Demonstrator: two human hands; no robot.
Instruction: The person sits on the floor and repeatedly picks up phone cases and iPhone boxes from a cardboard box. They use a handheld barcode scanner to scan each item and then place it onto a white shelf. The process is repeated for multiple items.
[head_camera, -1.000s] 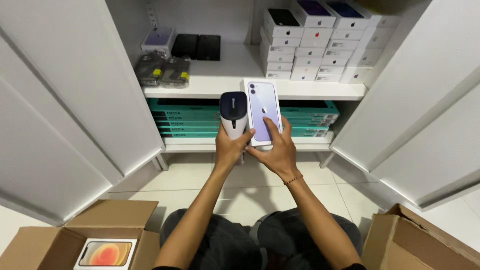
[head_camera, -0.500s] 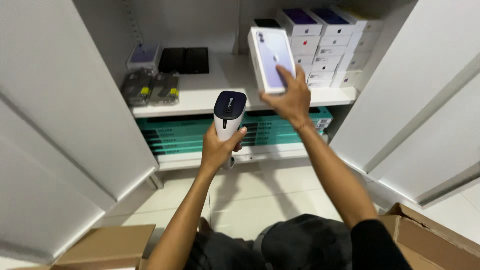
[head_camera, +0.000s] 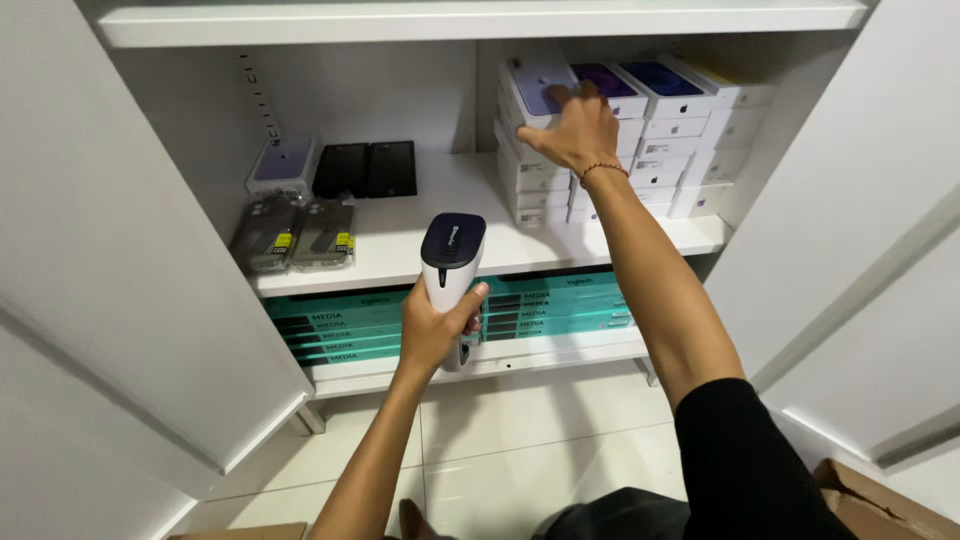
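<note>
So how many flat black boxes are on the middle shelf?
2: black boxes and side by side at the shelf's back left, beside a lilac box. Others may be hidden.

bare shelf (head_camera: 440, 215) mid-span – boxes (head_camera: 640, 150) crowd right, cases (head_camera: 295, 235) left

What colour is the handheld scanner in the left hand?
The scanner has a white body with a dark navy head, seen best in the head view.

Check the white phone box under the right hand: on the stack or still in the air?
On the stack. The phone box lies flat atop the leftmost pile, right hand resting on it.
</note>
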